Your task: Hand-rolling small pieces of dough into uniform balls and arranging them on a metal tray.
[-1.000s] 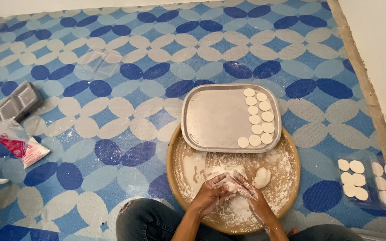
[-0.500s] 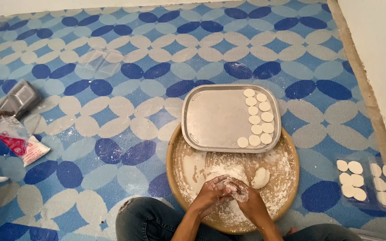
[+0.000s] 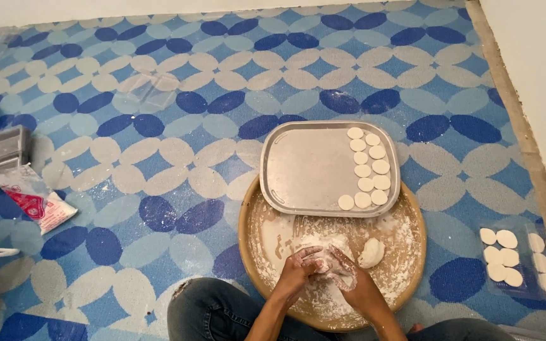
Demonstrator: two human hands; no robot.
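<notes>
— Two hands working?
— Yes, the left hand and right hand are pressing together around a floury dough piece over the round wooden tray.
— Nearby?
— A dough lump is lying beside them; a metal tray is resting on the rim, holding dough discs.

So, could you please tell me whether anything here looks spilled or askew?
Flour is scattered across the round board, and the metal tray sits half on its far rim, overhanging the floor. Nothing looks damaged.
</notes>
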